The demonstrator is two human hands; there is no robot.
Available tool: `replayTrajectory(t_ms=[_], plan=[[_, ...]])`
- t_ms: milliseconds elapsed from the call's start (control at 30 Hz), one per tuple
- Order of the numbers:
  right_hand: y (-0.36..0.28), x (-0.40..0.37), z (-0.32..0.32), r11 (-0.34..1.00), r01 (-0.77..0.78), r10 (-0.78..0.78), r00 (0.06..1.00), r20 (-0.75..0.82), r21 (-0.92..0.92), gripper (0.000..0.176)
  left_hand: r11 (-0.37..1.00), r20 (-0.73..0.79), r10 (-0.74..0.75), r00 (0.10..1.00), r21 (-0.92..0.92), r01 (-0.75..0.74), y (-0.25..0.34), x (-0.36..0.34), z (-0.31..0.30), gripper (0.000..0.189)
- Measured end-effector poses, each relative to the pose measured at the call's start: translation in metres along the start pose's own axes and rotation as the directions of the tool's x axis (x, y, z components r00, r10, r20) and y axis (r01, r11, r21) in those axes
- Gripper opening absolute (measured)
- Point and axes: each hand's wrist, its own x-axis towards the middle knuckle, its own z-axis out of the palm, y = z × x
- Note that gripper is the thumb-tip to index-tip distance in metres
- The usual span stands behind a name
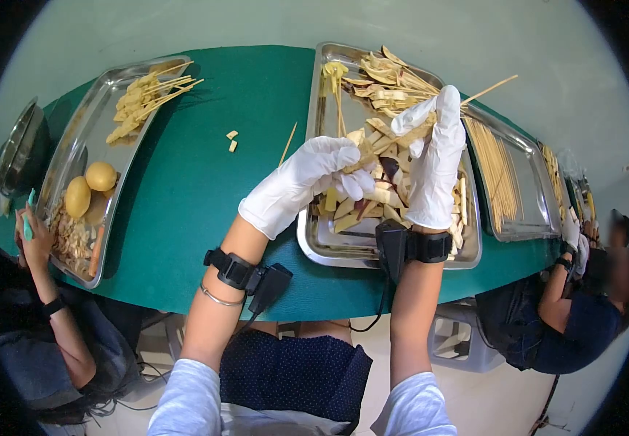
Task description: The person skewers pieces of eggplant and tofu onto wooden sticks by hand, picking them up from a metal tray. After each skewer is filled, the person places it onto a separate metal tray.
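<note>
Both my hands wear white gloves and are over a metal tray of cut pieces. My left hand pinches a pale brown food piece between thumb and fingers. In my right hand is a wooden skewer, its bare end sticking out to the upper right. A beige piece lies at those fingers, in line with the skewer; whether it is threaded is hard to make out. Beneath are pale sticks and dark-skinned chunks. Finished-looking skewers lie at the tray's far end.
To the right, another tray holds bare bamboo skewers. A left tray carries loaded skewers, peeled potatoes and peelings. Small cut bits and a loose stick lie on the green table. People sit at both sides.
</note>
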Motion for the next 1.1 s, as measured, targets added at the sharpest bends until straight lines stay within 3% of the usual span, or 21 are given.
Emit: replayTrajectory(t_ms=[100, 300, 500, 600, 700, 800, 1000, 1100], plan=[[0.003, 0.002, 0.0, 0.998, 0.022, -0.023, 1.0, -0.012, -0.064, 0.06, 1.0, 0.014, 0.023, 1.0, -0.021, -0.022, -0.002, -0.001, -0.001, 0.038], [-0.002, 0.0, -0.001, 0.998, -0.058, 0.058, 0.998, 0.011, 0.024, 0.049, 1.0, 0.015, 0.009, 1.0, -0.011, -0.008, -0.002, 0.0, -0.002, 0.036], [0.001, -0.001, -0.004, 0.993, 0.106, -0.101, 0.992, -0.077, 0.054, 0.049, 0.999, 0.058, 0.02, 0.998, -0.04, -0.017, -0.003, 0.003, 0.0, 0.046], [0.001, 0.001, -0.004, 0.983, 0.152, -0.128, 0.971, -0.204, 0.106, 0.048, 0.997, 0.001, -0.028, 1.0, -0.068, 0.028, 0.0, 0.005, 0.001, 0.049], [0.0, 0.0, -0.006, 0.978, 0.187, -0.16, 0.957, -0.241, 0.094, 0.047, 0.991, 0.109, 0.002, 0.994, -0.131, 0.013, -0.002, 0.005, -0.002, 0.047], [-0.002, -0.001, -0.005, 0.98, 0.187, -0.163, 0.954, -0.251, 0.072, 0.048, 0.997, 0.08, 0.036, 0.996, -0.071, -0.031, -0.003, 0.004, 0.002, 0.048], [-0.005, -0.004, -0.005, 0.978, 0.201, -0.18, 0.951, -0.253, 0.061, 0.049, 0.997, 0.067, -0.056, 0.996, -0.041, 0.059, 0.0, -0.001, 0.006, 0.042], [-0.005, -0.004, -0.003, 0.978, 0.198, -0.177, 0.953, -0.248, 0.06, 0.049, 0.998, 0.04, -0.029, 0.999, 0.048, 0.027, 0.007, -0.007, 0.012, 0.041]])
